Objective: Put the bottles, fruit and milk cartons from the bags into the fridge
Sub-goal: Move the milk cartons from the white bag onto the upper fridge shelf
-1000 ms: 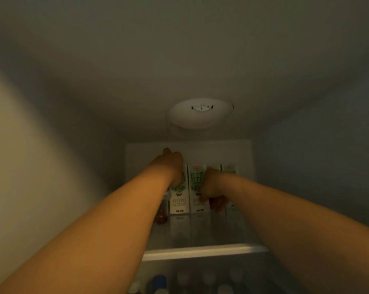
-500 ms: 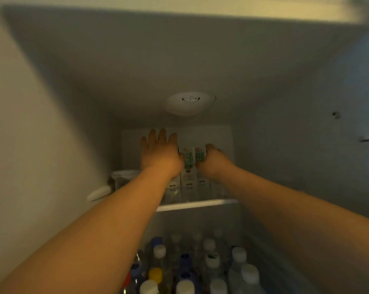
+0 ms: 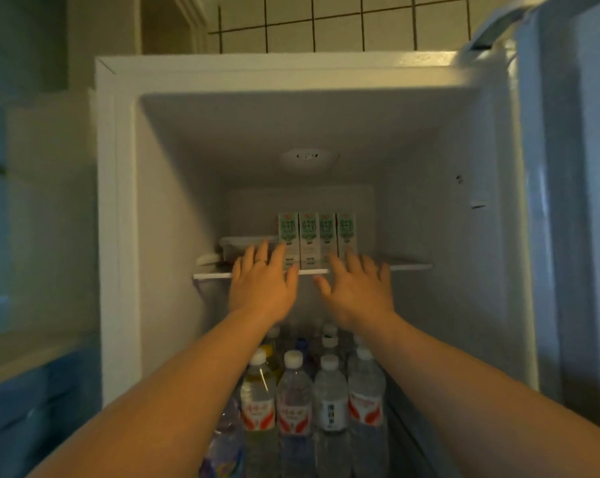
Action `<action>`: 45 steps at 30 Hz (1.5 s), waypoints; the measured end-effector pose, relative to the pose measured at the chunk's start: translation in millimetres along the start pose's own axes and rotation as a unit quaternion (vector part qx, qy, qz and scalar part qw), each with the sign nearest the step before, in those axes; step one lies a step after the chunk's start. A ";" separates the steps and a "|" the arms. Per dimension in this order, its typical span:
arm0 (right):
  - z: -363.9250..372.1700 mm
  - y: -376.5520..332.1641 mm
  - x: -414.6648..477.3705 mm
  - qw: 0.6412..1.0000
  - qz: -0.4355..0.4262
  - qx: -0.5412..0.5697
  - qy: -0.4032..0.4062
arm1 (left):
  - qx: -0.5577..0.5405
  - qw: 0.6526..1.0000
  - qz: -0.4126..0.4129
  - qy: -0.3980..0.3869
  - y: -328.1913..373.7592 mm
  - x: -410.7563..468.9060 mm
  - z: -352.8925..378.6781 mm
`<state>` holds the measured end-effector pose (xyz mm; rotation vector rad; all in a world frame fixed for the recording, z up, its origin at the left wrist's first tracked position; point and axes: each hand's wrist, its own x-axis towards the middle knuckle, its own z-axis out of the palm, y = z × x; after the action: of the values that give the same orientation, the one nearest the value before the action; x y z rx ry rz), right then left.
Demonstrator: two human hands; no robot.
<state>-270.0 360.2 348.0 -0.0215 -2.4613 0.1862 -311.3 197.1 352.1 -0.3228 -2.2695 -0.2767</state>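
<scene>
The left hand (image 3: 260,284) and right hand (image 3: 357,291) have drawn back to the shelf (image 3: 409,266) edge, spread and empty; green-white milk cartons (image 3: 317,232) stand upright, with room to their right.

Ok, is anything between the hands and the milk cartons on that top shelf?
Nothing visible. The left hand and right hand are open at the front edge of the shelf; the four milk cartons stand upright in a row just behind them. The white tray sits left of the cartons, out of the path.
</scene>
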 end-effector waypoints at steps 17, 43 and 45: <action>-26.1 -9.6 -244.0 0.978 -0.025 0.170 -0.121 | 0.035 0.989 -0.068 -0.127 30.6 -266.5 -76.7; -100.2 78.1 -755.5 0.909 -0.038 0.174 -0.377 | -0.103 0.884 -0.270 -0.368 190.7 -793.6 -228.2; -106.0 93.7 -781.9 0.910 -0.031 0.159 -0.383 | -0.103 0.879 -0.262 -0.385 209.0 -815.2 -230.6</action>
<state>404.4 417.6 -68.4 0.3301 -3.1664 0.6743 438.4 209.7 -94.2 0.1275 -3.1049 -0.7887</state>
